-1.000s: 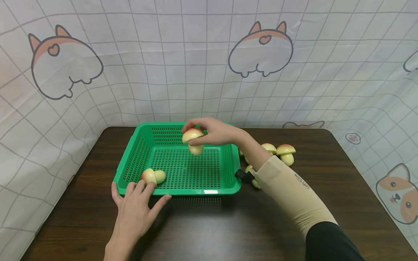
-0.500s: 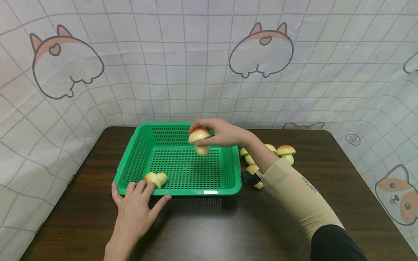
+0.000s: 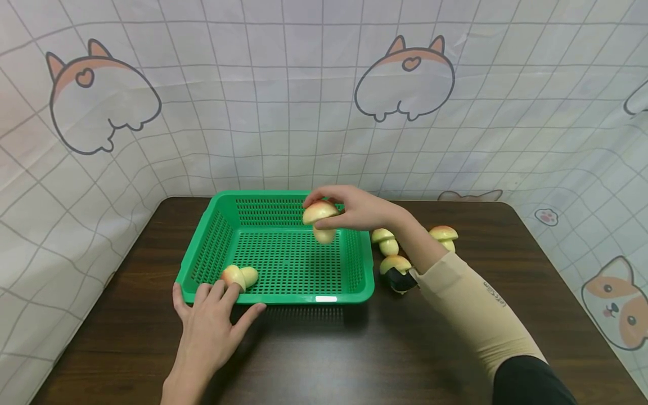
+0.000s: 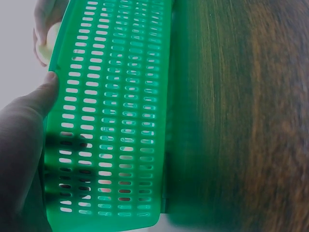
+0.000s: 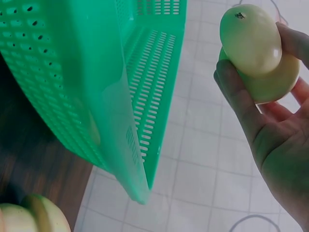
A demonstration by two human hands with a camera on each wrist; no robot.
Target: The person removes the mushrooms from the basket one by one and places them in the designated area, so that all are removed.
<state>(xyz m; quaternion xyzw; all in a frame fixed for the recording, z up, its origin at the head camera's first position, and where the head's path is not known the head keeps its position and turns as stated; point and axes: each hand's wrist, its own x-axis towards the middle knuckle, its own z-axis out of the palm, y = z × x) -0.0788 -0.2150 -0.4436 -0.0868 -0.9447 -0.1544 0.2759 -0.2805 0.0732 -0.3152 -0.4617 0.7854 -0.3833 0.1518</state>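
A toy mushroom (image 3: 319,212) with a reddish-yellow cap and pale stem is pinched in my right hand (image 3: 356,208), above the right part of the green basket (image 3: 275,299). In the right wrist view, my thumb and fingers hold that mushroom (image 5: 251,41) with its stem towards the camera. My left hand (image 3: 207,329) grips the basket's near rim at the left corner, fingers over the rim. The left wrist view shows the thumb on the outside of the basket wall (image 4: 111,96). Close to those fingertips, another mushroom (image 3: 239,277) lies on its side in the basket.
Right of the basket on the dark wooden table (image 3: 324,360) are several more mushrooms, among them one (image 3: 387,242) beside the basket wall and one (image 3: 444,236) farther right. The black wrist device partly covers another mushroom (image 3: 395,263). A patterned cloth (image 3: 324,112) hangs behind.
My right hand has moved steadily to the right with the mushroom, still over the basket. The mushroom in the basket has shifted slightly; my left hand has stayed in place.
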